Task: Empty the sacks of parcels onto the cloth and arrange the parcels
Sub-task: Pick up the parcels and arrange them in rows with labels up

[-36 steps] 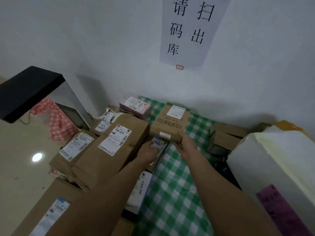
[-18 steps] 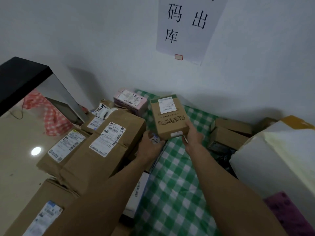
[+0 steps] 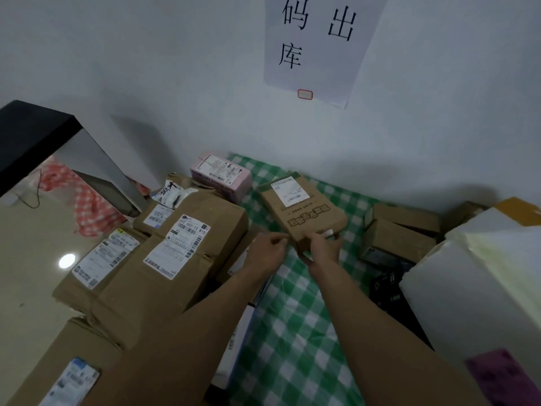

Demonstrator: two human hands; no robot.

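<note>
A flat brown cardboard parcel [image 3: 303,210] with a white label lies tilted over the green checked cloth [image 3: 295,332]. My right hand [image 3: 322,249] grips its near edge. My left hand [image 3: 268,252] is just left of that edge, fingers curled beside the near corner; whether they touch the parcel is unclear. Brown labelled boxes [image 3: 175,250] are stacked along the cloth's left side, with a pink box [image 3: 221,177] behind them against the wall. Two small brown boxes [image 3: 401,230] sit at the cloth's right.
A large white parcel [image 3: 480,288] with a purple sticker fills the right. Dark wrapped items [image 3: 386,282] lie beside it. A black shelf [image 3: 32,136] and red checked cloth [image 3: 85,206] stand at left over the shiny floor [image 3: 29,253]. A paper sign [image 3: 319,45] hangs on the wall.
The flat brown parcel was lifted from the cloth by my right hand, stood up, then tipped back toward the wall. My left hand moved from the parcels on the left toward its near edge.
</note>
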